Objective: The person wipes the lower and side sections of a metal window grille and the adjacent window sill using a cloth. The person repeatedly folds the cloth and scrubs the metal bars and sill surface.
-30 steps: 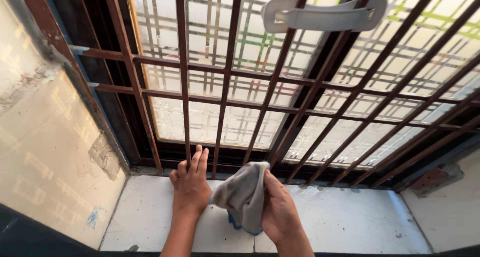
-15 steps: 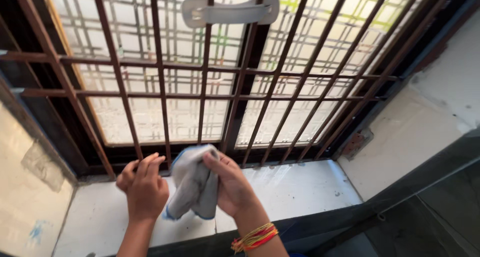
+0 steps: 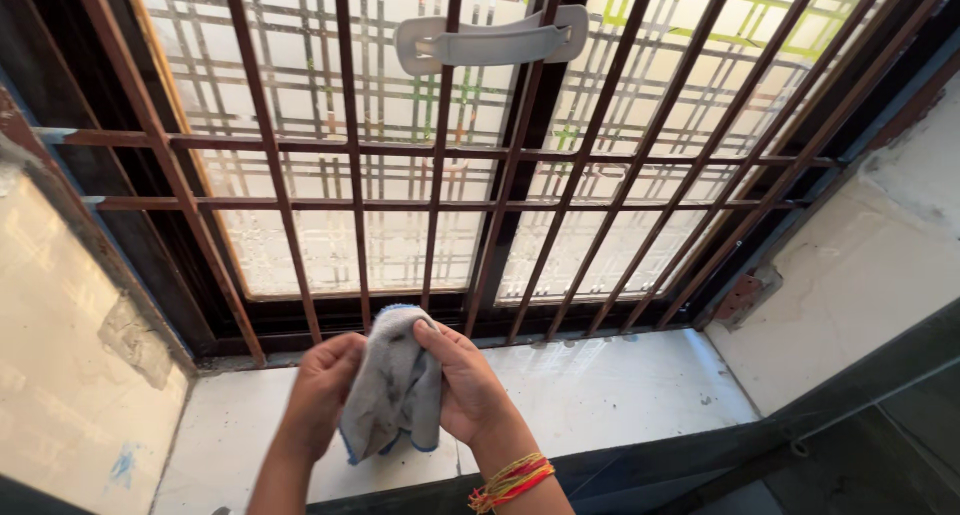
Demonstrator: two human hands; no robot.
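Note:
My left hand and my right hand both grip a grey cloth with a blue edge, held between them above a white window sill. The cloth is crumpled and stained dark in places. My right wrist wears red and yellow thread bands. Just beyond the hands stands a brown metal window grille with frosted patterned glass behind it.
A white handle is fixed on the window frame high up behind the grille. Plastered walls close in at left and right. A dark ledge edge runs along the front of the sill.
My left hand, flat and apart from the cloth before, has closed on it. The cloth has been lifted and bunched between both hands. The view has swung about.

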